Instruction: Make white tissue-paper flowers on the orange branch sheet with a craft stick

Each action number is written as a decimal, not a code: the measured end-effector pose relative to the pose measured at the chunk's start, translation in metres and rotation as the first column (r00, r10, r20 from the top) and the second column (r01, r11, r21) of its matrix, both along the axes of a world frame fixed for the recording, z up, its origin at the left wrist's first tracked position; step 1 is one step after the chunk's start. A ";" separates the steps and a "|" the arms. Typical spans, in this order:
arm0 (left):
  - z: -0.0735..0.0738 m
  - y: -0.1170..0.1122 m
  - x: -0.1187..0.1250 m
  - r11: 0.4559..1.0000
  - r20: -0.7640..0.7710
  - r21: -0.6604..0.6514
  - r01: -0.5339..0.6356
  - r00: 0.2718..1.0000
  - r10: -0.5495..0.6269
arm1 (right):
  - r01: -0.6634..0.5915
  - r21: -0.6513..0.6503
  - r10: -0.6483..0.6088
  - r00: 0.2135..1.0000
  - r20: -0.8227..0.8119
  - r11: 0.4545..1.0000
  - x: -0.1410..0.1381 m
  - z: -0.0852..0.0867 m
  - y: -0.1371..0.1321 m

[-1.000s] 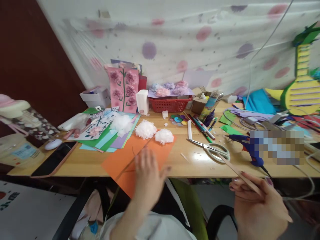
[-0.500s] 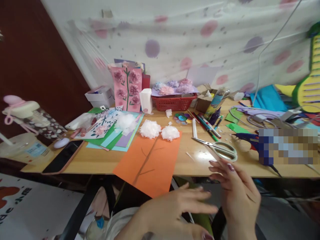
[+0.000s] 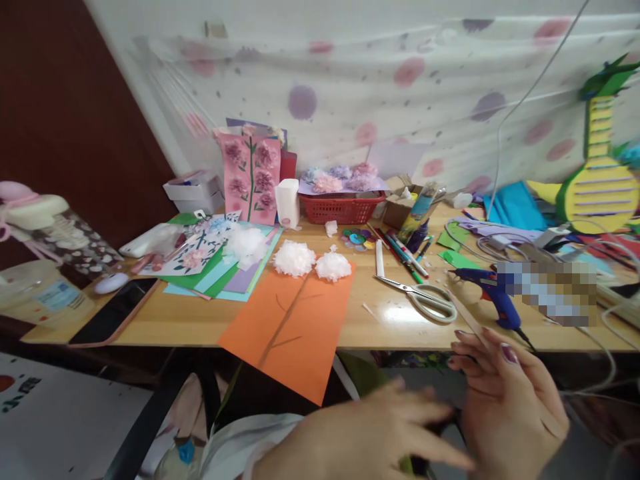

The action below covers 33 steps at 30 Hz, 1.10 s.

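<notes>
My right hand (image 3: 510, 393) pinches a thin pale strip (image 3: 467, 312) between thumb and fingers; whether it is wood or paper I cannot tell. Beside it my left hand (image 3: 385, 427) is blurred, with its fingers stretched out and nothing visible in them. An orange sheet (image 3: 305, 327) hangs partly over the table's front edge and bears a drawn brown stem with side twigs. Two fluffy white paper blossoms (image 3: 294, 258) sit at its top. Just beyond the right hand lie scissors (image 3: 433, 303) with pale handles, and a blue glue gun (image 3: 493, 293) is to their right.
On the left are a phone (image 3: 116, 312), a drink cup (image 3: 45, 300), a bottle (image 3: 65, 230) and stacked coloured paper (image 3: 220, 283). A red basket (image 3: 343, 210) stands at the back. Pens (image 3: 407, 253) lie behind the scissors; cables (image 3: 500, 247) tangle at the right.
The view has turned a little to the right. My right hand, still holding the strip, and my left hand have shifted right and lower in the picture. The orange sheet stays on the table.
</notes>
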<state>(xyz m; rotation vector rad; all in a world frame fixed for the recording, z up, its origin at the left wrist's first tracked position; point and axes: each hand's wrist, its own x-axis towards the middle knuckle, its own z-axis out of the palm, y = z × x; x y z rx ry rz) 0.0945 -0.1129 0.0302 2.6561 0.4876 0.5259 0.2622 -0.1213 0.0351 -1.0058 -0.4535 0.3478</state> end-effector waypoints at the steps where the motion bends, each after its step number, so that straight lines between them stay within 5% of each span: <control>1: 0.004 0.006 -0.007 0.998 -0.025 -0.006 -0.057 0.998 0.057 | 0.023 0.006 -0.023 1.000 0.005 1.000 0.002 0.000 -0.001; 2: 0.005 0.016 -0.015 0.964 -0.021 -0.012 -0.265 0.964 0.265 | 0.039 0.017 -0.039 0.999 0.004 0.999 0.004 -0.001 -0.002; 4: -0.003 0.043 -0.025 0.763 -0.072 0.046 -0.644 0.760 0.646 | 0.050 0.048 -0.050 0.999 -0.007 0.998 0.005 -0.001 -0.002; 6: -0.016 0.064 -0.019 0.519 -0.109 0.145 -0.842 0.508 0.855 | 0.051 0.073 -0.050 0.999 -0.013 0.996 0.003 0.000 -0.001; 7: -0.020 0.069 -0.009 0.472 -0.139 0.163 -0.867 0.453 0.881 | 0.048 0.080 -0.047 0.999 -0.009 0.996 0.001 0.001 0.000; 8: -0.023 0.069 0.004 0.493 -0.177 0.149 -0.857 0.468 0.866 | 0.042 0.088 -0.042 0.999 -0.001 0.995 -0.001 0.002 -0.001; 10: -0.019 0.059 0.032 0.727 -0.251 0.034 -0.686 0.698 0.670 | 0.037 0.096 -0.039 0.999 0.017 0.995 -0.005 0.005 -0.003; 12: -0.005 0.041 0.052 0.963 -0.158 -0.130 -0.236 0.964 0.215 | 0.061 0.055 -0.062 0.998 0.021 0.997 -0.005 0.006 -0.008; 13: 0.003 0.032 0.054 0.978 -0.087 -0.209 0.016 0.996 -0.035 | 0.064 0.029 -0.064 0.998 0.019 0.998 -0.004 0.006 -0.010; 14: 0.010 0.025 0.051 0.949 -0.021 -0.277 0.154 0.986 -0.166 | 0.050 0.013 -0.050 0.999 0.020 0.999 -0.003 0.005 -0.011; 15: 0.016 0.020 0.042 0.944 0.009 -0.302 0.134 0.990 -0.138 | 0.018 0.014 -0.018 1.000 0.024 1.000 -0.001 0.003 -0.012; 17: 0.021 0.015 0.008 0.960 -0.079 -0.233 -0.156 0.987 0.142 | -0.110 0.063 0.109 0.994 0.028 0.992 0.002 -0.001 -0.012; 19: 0.013 0.016 -0.038 0.914 -0.257 -0.096 -0.393 0.897 0.359 | -0.256 0.098 0.257 0.966 0.000 0.962 0.003 -0.005 -0.010; 24: -0.026 0.032 -0.129 0.767 -0.390 0.278 -0.578 0.662 0.640 | -0.451 0.115 0.462 0.883 -0.088 0.885 -0.004 -0.008 -0.005; 27: -0.034 0.044 -0.133 0.762 -0.405 0.201 -0.615 0.656 0.636 | -0.508 0.120 0.519 0.850 -0.091 0.853 -0.010 -0.003 -0.005; 33: -0.014 0.060 -0.075 0.765 -0.447 -0.005 -0.644 0.686 0.575 | -0.612 0.086 0.618 0.777 -0.122 0.786 -0.028 0.006 -0.004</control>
